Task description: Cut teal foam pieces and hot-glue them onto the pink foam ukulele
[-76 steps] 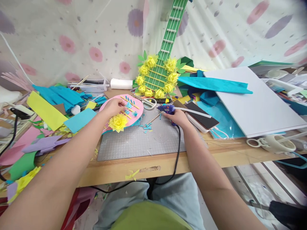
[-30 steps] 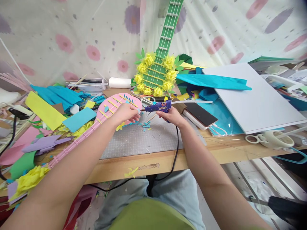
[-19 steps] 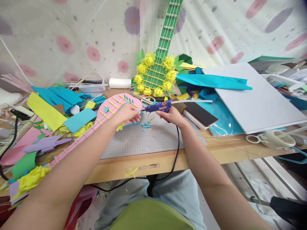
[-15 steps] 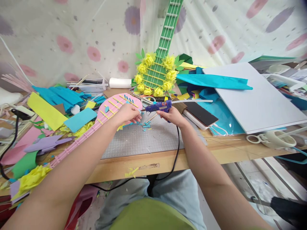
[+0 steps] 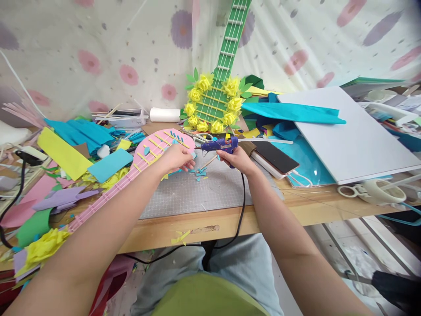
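My right hand (image 5: 235,157) is wrapped round the handle of a purple hot glue gun (image 5: 219,145), whose nozzle points left. A white glue stick (image 5: 263,140) juts out of its back end. Just left of the nozzle, my left hand (image 5: 179,159) pinches a small light-blue paper piece (image 5: 194,155) between its fingertips. Beneath and behind that hand lies a pink paper guitar (image 5: 154,140) with yellow strips, strings and small blue pieces on its body. Part of the guitar is hidden by my left hand and forearm.
A green paper guitar (image 5: 213,103) ringed with yellow flowers leans at the back. Blue scraps (image 5: 201,173) lie on the grey cutting mat (image 5: 197,197). The black cord (image 5: 242,202) hangs over the table edge. A phone (image 5: 276,156) and white board (image 5: 355,131) sit to the right.
The glue gun in my right hand has shifted slightly to the right, away from my left fingertips. My left hand has stayed nearly in place with the blue paper piece.
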Demonstrator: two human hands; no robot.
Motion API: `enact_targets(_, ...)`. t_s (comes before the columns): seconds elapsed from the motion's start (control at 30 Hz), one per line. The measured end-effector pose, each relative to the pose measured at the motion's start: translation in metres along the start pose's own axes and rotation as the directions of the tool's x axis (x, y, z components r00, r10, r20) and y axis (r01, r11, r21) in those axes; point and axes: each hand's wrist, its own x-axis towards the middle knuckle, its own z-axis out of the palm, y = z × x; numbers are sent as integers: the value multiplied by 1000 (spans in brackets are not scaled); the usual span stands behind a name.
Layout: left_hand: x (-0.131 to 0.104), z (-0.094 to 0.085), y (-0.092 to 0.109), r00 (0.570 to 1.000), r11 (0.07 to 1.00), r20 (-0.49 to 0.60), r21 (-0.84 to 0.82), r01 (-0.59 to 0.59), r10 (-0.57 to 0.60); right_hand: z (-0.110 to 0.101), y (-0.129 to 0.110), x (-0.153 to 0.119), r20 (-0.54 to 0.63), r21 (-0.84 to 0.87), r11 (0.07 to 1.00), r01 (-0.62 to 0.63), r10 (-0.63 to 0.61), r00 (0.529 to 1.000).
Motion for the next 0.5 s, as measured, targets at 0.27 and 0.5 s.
enact_targets(0.27, -5, -28, 2, 996, 999, -76, -29, -44, 42, -1, 22, 14, -326, -54, 989, -138, 113, 939)
enact_targets(0.5, -13, -41, 0, 969, 994, -240, -82, -79, 57, -4, 43, 22, -311, -418, 883, -216, 84, 947)
